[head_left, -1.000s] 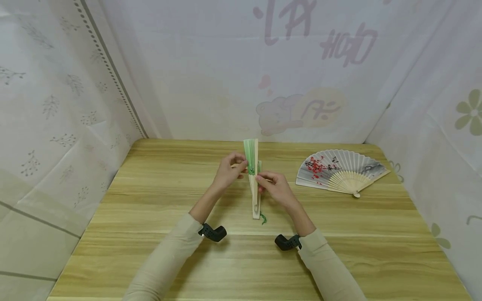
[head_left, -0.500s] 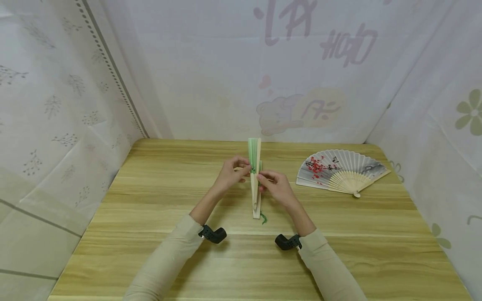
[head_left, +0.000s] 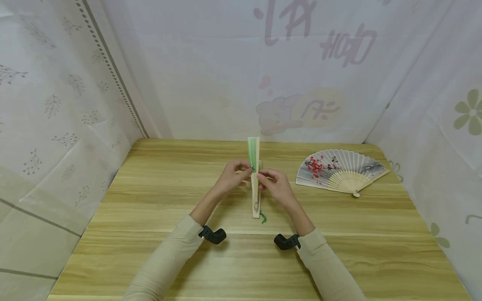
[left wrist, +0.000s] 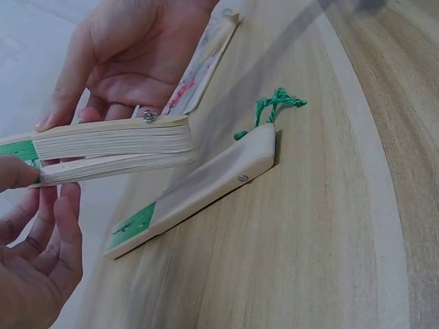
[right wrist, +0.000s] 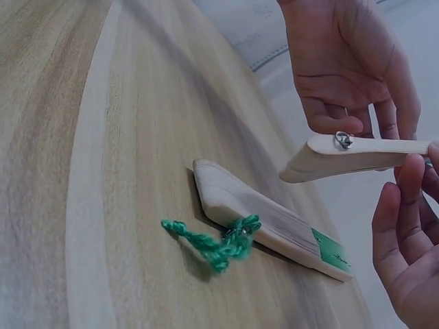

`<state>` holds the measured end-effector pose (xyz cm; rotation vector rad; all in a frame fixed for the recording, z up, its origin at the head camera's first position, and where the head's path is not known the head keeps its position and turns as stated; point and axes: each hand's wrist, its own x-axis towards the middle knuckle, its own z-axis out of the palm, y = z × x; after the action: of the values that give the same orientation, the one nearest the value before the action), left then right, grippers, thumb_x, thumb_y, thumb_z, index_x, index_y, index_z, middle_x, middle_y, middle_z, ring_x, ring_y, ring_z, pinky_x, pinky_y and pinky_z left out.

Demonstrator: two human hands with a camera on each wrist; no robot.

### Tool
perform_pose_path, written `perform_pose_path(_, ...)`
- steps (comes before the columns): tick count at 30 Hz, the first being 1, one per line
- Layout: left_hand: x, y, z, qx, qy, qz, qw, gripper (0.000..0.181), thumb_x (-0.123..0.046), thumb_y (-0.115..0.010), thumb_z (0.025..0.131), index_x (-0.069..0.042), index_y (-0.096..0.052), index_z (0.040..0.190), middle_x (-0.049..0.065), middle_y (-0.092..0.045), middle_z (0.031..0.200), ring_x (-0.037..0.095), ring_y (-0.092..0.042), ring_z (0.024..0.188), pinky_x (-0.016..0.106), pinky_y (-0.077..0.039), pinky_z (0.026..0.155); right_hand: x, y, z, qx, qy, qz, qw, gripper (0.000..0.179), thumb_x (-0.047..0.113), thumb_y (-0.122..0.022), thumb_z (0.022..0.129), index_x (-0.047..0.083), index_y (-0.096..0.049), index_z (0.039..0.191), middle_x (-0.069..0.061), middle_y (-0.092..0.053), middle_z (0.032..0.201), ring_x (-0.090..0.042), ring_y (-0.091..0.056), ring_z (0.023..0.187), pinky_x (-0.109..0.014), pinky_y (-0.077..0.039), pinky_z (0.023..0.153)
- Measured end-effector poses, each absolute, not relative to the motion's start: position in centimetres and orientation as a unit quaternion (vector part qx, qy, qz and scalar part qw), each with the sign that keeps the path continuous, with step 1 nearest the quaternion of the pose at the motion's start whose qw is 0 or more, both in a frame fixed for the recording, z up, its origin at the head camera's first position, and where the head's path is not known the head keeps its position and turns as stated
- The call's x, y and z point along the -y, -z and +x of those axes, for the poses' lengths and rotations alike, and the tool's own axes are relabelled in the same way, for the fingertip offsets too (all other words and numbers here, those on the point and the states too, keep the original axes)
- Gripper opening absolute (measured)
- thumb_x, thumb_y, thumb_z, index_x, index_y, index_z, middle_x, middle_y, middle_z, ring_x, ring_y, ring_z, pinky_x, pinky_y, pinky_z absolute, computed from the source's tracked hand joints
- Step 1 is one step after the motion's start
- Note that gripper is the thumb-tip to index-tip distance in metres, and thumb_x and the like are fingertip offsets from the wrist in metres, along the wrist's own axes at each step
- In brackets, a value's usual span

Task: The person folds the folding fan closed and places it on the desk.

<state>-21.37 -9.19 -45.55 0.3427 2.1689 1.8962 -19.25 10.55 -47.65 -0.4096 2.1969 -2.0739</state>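
A nearly folded green hand fan [head_left: 255, 190] is held up between both hands, ribs toward the body. My left hand [head_left: 232, 175] pinches its left side, thumb on the green leaf. On the other side, my right hand [head_left: 278, 184] grips the pale outer rib between thumb and fingers. In the left wrist view, a narrow gap splits the fan's ribs, and a small metal ring sits at its pivot. Beneath it a second folding fan [left wrist: 199, 188] lies closed on the table, partly covered in the head view. A green braided cord [right wrist: 212, 250] hangs from its pivot end.
An open folding fan [head_left: 342, 169] with red blossoms on a grey-white leaf lies to the right on the wooden table [head_left: 248, 267]. Printed fabric [head_left: 196, 83] hangs behind the table and on both sides. Each wrist wears a black camera mount [head_left: 214, 235].
The held fan's green leaf has narrowed as its ribs come together. My left hand has shifted slightly right and nearer the body; the right has hardly moved. The fans on the table stay put.
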Motion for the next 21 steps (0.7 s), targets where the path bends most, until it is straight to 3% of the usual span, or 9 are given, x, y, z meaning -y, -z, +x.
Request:
perform_pose_path(8, 9.01, 45.63, -21.21, -0.745, -0.650, 0.101, 0.107, 0.015, -0.008, -0.062, 0.102, 0.002, -0.063, 0.112, 0.014, -0.061, 0.099, 0.029, -0.070, 0.087, 0.060, -0.056, 0.081, -10.16, 47.65, -19.34, -0.712, 0.690, -0.125, 0.048, 0.025, 0.006, -0.061, 0.103, -0.011, -0.063, 0.120, -0.020, -0.063, 0.110, -0.029, -0.064, 0.082, -0.043, -0.059, 0.082)
perform_pose_path(12, 8.88, 45.78, -21.28, -0.748, -0.649, 0.096, 0.101, 0.012, -0.006, -0.063, 0.101, 0.003, -0.063, 0.109, 0.012, -0.061, 0.096, 0.031, -0.070, 0.085, 0.057, -0.057, 0.078, -10.03, 47.61, -19.40, -0.709, 0.693, -0.116, 0.056, 0.024, 0.006, -0.062, 0.103, -0.012, -0.063, 0.119, -0.020, -0.063, 0.109, -0.022, -0.065, 0.085, -0.043, -0.058, 0.083)
perform_pose_path(17, 8.86, 46.11, -21.37, -0.749, -0.650, 0.095, 0.092, 0.011, -0.006, -0.062, 0.100, 0.003, -0.064, 0.107, 0.012, -0.062, 0.094, 0.032, -0.071, 0.084, 0.054, -0.059, 0.074, -10.01, 47.52, -19.41, -0.706, 0.696, -0.111, 0.069, 0.025, 0.007, -0.061, 0.103, -0.012, -0.063, 0.121, -0.016, -0.064, 0.109, -0.026, -0.063, 0.088, -0.054, -0.055, 0.088)
perform_pose_path(21, 8.94, 46.33, -21.36, -0.739, -0.660, 0.099, 0.092, 0.014, -0.006, -0.061, 0.102, 0.004, -0.064, 0.111, 0.014, -0.063, 0.099, 0.030, -0.071, 0.084, 0.059, -0.057, 0.076, -10.00, 47.48, -19.47, -0.709, 0.695, -0.100, 0.068, 0.027, 0.009, -0.061, 0.104, -0.011, -0.063, 0.122, -0.015, -0.064, 0.108, -0.032, -0.061, 0.089, -0.059, -0.053, 0.088)
